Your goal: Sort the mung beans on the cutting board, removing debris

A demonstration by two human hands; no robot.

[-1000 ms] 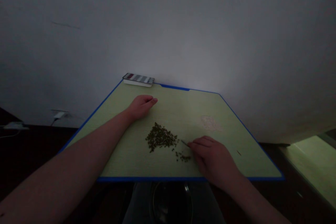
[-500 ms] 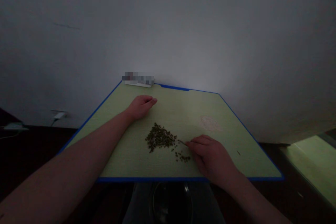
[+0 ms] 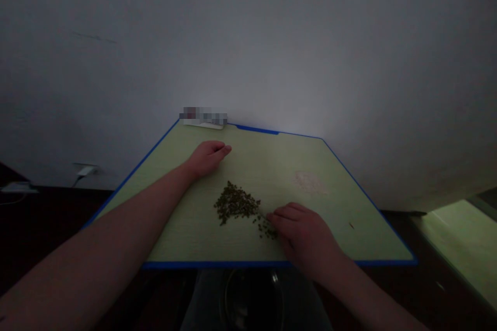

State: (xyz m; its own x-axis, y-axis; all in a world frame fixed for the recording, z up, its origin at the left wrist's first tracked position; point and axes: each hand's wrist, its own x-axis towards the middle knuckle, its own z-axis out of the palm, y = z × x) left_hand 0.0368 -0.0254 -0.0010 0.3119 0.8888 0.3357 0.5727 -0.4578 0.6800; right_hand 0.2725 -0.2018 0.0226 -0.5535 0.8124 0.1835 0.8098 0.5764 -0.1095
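Note:
A pile of small dark greenish-brown grains (image 3: 235, 200) lies on the pale table (image 3: 186, 243), with a smaller loose scatter of grains (image 3: 266, 229) at its right. My right hand (image 3: 301, 230) is closed in a pinch beside this scatter, fingertips at its edge. Between those fingertips is a thin stick, of which only a bit of the tip shows. Beyond the pile, my left hand (image 3: 209, 158) rests on the table with its fingers curled and thumb pressed in. Whatever it may hold is hidden.
A pale pinkish patch (image 3: 310, 182) is on the table's right half. Near the right edge lies a small thin sliver (image 3: 351, 224). A white object, partly blurred out (image 3: 204, 119), stands at the far left corner. Below the front edge is a round shiny-rimmed container (image 3: 281, 289).
My right hand has shifted slightly left, toward the pile, and now covers part of the small scatter and most of the stick. My left hand stays in place.

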